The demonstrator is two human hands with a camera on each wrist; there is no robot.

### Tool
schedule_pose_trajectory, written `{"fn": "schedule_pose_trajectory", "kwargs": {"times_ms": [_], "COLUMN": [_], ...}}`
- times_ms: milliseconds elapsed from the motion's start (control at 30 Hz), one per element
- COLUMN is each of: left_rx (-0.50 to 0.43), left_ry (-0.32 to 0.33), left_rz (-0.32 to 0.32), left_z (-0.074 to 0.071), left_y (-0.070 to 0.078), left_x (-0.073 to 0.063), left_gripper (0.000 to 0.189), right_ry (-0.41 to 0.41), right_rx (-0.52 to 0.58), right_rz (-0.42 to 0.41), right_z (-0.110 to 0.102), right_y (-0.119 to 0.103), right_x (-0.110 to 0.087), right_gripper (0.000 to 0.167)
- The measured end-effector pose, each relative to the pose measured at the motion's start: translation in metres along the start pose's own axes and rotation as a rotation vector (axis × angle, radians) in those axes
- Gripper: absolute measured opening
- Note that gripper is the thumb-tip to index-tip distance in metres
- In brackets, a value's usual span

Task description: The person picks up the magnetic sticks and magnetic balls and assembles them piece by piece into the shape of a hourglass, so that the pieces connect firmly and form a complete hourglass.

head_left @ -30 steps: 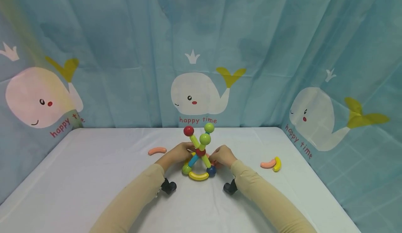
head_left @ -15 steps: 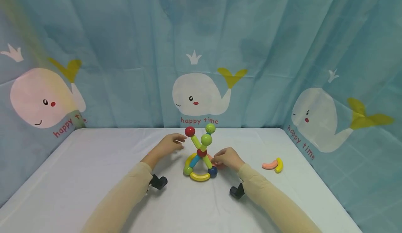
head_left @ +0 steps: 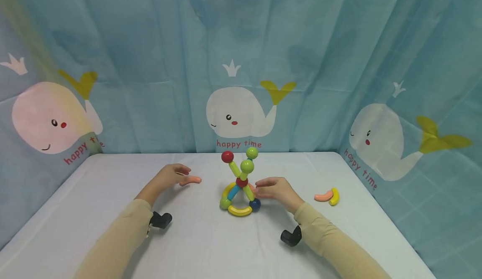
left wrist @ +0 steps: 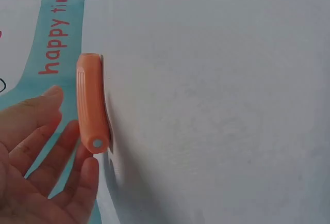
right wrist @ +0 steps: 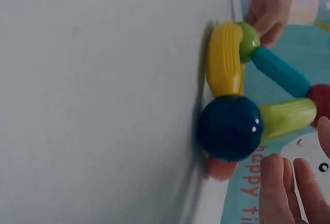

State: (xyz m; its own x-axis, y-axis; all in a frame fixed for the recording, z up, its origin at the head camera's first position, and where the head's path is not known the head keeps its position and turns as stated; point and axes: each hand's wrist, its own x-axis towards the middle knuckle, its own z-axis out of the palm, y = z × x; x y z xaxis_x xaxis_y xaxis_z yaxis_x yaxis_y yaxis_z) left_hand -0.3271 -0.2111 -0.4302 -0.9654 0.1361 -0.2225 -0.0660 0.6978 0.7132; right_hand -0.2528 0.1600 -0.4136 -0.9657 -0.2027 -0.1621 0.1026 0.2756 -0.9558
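My left hand (head_left: 165,178) is beside a salmon-orange curved toy rod (head_left: 194,180) that lies on the table. In the left wrist view, the curved rod shows a round silvery spot at its end; my fingers are loosely spread around its near end, and I cannot tell whether any touch it. A ball-and-rod toy structure (head_left: 242,182) stands at mid table, with yellow curved rods low down, a blue ball (right wrist: 230,128), green balls and a red ball on top. My right hand (head_left: 280,192) is at its right side, fingers extended, with no clear grip in the right wrist view.
An orange curved rod (head_left: 323,197) and a yellow curved rod (head_left: 334,196) lie together on the right of the white table (head_left: 218,245). A blue curtain (head_left: 158,116) with whale prints hangs behind and beside the table. Black camera mounts sit below both wrists.
My left hand has left the structure and moved left to the lone orange rod. My right hand has drawn back slightly and its fingers have straightened. The structure keeps standing.
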Motion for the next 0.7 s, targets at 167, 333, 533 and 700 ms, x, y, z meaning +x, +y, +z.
{"fn": "schedule_pose_trajectory", "kwargs": {"times_ms": [167, 333, 533, 700], "left_rx": [0.013, -0.009, -0.009, -0.008], "left_ry": [-0.001, 0.016, 0.029, -0.023], "left_rz": [-0.015, -0.02, -0.026, -0.033], "left_z": [0.002, 0.007, 0.01, 0.011], "left_y": [-0.005, -0.007, -0.006, 0.003], "left_x": [-0.002, 0.0, -0.001, -0.008], "left_gripper": [0.041, 0.037, 0.036, 0.036], "right_ry": [0.004, 0.028, 0.037, 0.04], "right_rx": [-0.005, -0.034, -0.116, -0.152], "right_rz": [-0.003, -0.007, -0.017, -0.025], "right_z": [0.01, 0.019, 0.025, 0.029], "right_y": [-0.004, -0.005, -0.002, -0.002], "right_x": [0.0, 0.003, 0.009, 0.013], "right_gripper": [0.04, 0.036, 0.035, 0.032]}}
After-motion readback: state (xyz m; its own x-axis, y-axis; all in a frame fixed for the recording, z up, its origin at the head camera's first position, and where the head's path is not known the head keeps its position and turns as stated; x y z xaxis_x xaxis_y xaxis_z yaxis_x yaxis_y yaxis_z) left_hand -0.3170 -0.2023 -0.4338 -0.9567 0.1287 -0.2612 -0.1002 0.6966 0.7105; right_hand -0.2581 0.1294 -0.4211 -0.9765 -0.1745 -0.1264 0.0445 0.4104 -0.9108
